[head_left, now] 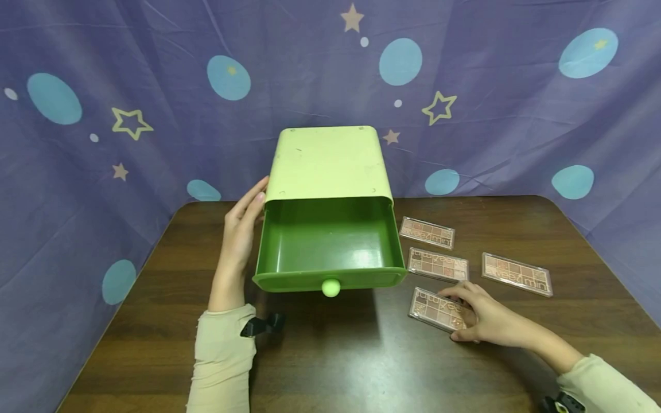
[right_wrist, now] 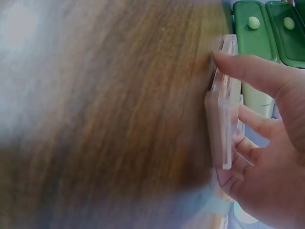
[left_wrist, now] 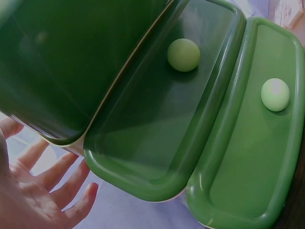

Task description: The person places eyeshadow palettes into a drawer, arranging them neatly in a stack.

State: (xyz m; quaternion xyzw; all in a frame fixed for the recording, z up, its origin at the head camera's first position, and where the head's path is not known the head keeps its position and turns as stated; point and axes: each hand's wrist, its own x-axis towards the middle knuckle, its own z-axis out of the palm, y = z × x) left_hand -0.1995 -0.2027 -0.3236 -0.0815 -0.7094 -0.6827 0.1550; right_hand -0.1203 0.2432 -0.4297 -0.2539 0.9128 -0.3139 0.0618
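Note:
A pale-green cabinet [head_left: 330, 160] with green drawers stands on the table, its top drawer [head_left: 330, 238] pulled out and bare inside. Two shut drawer fronts with round knobs show below it in the left wrist view, the middle front [left_wrist: 143, 129] and the bottom front [left_wrist: 252, 143]. My left hand [head_left: 238, 235] rests against the cabinet's left side, fingers extended. At the right, my right hand [head_left: 490, 318] pinches the near eyeshadow palette [head_left: 436, 310] by its right end, thumb on the near edge, fingers at the far one. The right wrist view shows this palette [right_wrist: 219, 129] edge-on.
Three more eyeshadow palettes lie right of the cabinet: a far one [head_left: 427, 233], a middle one [head_left: 438, 264] and a right one [head_left: 516, 274]. The brown wooden table [head_left: 330, 367] ends at a purple patterned curtain [head_left: 320, 69].

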